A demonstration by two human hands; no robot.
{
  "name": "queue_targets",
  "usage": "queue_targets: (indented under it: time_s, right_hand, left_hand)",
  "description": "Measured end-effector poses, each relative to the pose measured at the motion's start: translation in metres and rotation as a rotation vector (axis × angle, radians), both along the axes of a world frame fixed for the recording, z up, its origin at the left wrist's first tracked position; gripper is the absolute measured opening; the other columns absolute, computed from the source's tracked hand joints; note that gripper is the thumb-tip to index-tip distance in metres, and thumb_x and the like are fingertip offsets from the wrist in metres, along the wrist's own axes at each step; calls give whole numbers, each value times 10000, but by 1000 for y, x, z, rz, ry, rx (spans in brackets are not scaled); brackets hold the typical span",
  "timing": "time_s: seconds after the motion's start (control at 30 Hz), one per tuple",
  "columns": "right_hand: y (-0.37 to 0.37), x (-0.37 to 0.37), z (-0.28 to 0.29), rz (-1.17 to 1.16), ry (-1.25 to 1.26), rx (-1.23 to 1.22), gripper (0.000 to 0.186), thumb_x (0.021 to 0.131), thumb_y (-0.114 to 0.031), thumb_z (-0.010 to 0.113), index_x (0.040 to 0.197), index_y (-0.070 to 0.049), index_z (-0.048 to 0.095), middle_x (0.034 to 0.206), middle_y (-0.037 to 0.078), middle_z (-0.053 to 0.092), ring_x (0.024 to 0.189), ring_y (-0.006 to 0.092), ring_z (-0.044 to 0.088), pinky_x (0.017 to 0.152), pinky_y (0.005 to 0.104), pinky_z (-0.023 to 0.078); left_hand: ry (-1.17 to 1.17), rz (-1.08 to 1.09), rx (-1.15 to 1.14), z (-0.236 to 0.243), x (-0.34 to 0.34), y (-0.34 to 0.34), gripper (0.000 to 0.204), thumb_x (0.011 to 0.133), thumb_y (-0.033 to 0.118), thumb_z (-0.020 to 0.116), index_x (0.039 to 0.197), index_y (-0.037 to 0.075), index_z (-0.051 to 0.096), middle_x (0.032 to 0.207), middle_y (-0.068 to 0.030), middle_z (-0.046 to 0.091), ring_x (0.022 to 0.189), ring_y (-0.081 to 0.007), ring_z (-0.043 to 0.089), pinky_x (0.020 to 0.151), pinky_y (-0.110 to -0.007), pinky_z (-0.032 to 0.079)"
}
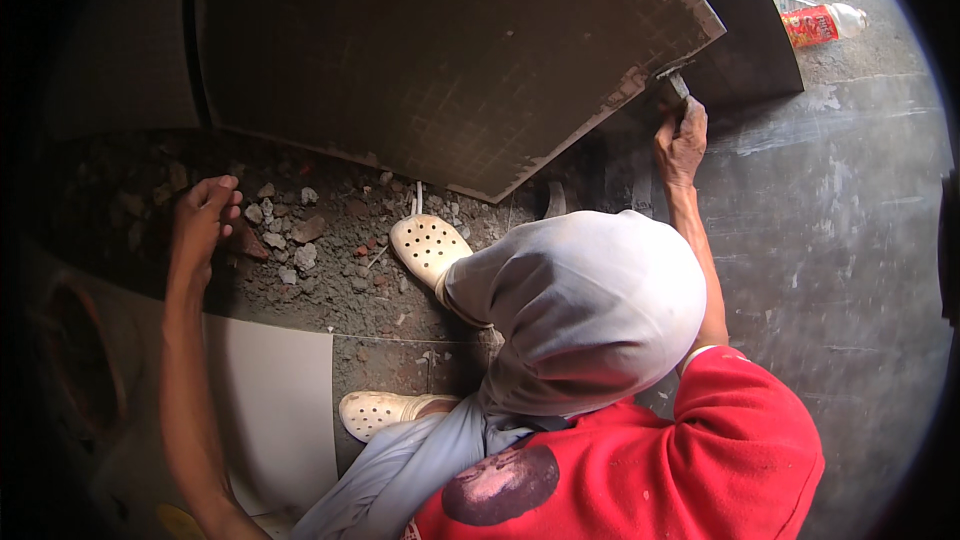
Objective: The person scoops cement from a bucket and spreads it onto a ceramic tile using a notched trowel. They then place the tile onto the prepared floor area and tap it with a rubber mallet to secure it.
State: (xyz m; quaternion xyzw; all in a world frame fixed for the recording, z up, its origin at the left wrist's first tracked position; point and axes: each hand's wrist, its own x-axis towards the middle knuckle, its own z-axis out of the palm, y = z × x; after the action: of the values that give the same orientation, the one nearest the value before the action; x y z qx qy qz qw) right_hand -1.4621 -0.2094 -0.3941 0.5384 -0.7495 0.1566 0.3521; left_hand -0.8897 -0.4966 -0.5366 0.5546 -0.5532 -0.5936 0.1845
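A large tile (430,50) stands tilted, its dark back showing a faint grid and its pale edge crusted with mortar. At that tile's right edge, my right hand (682,140) grips a small grey scraper-like tool (676,86); its tip touches the edge near the corner. The tool's exact kind is partly hidden by my fingers. Over at the left, my left hand (205,210) hangs above the rubble (290,230) with its fingers curled in. Whether anything lies inside those fingers is hidden.
My cream clogs (425,245) stand on mortar and broken stone. A pale laid tile (280,390) lies at lower left, with a thin string (420,340) running from its corner. Behind the tilted tile is a dark panel (750,40). A red bottle with white cap (815,25) lies far right.
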Motion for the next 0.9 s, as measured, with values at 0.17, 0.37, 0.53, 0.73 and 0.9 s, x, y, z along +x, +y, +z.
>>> queue_targets:
  time_s: [0.17, 0.37, 0.53, 0.73, 0.9]
  right_hand:
    - [11, 22, -21, -329, -359, -5, 342, 936, -154, 652, 1220, 23, 584, 1131, 252, 670, 1063, 455, 637, 930, 473, 505]
    - [8, 69, 19, -158, -368, -255, 351, 971, -233, 674, 1224, 2, 614, 1148, 167, 691, 1048, 313, 661, 933, 429, 513]
    - [-14, 84, 49, -51, -336, -179, 308, 982, -194, 678, 1241, -32, 634, 1141, 129, 711, 1026, 239, 681, 903, 377, 535]
    - [-52, 99, 35, 5, -116, -130, 296, 922, -175, 688, 1175, -26, 654, 1082, 157, 673, 1026, 343, 639, 910, 452, 503]
    - [-94, 145, -32, 202, -82, 1, 220, 843, -79, 741, 1044, -61, 654, 937, 149, 635, 839, 351, 618, 751, 446, 510]
  left_hand:
    - [56, -10, 16, -2, 2, 0, 368, 989, 385, 668, 1179, 71, 695, 975, 26, 693, 830, -32, 588, 693, -214, 446]
    - [46, -4, 14, 2, 3, -1, 361, 993, 376, 663, 1183, 71, 694, 973, 28, 687, 835, -32, 586, 693, -212, 444]
    - [62, 0, 8, 8, 2, 2, 371, 992, 386, 665, 1179, 66, 692, 973, 29, 683, 836, -34, 584, 698, -212, 443]
    - [55, 14, -3, 9, 6, 5, 378, 991, 391, 666, 1176, 63, 693, 971, 26, 684, 826, -40, 584, 691, -218, 448]
    - [0, 23, -20, 10, 5, 6, 368, 990, 382, 669, 1165, 60, 699, 958, 25, 684, 809, -40, 582, 673, -219, 452]
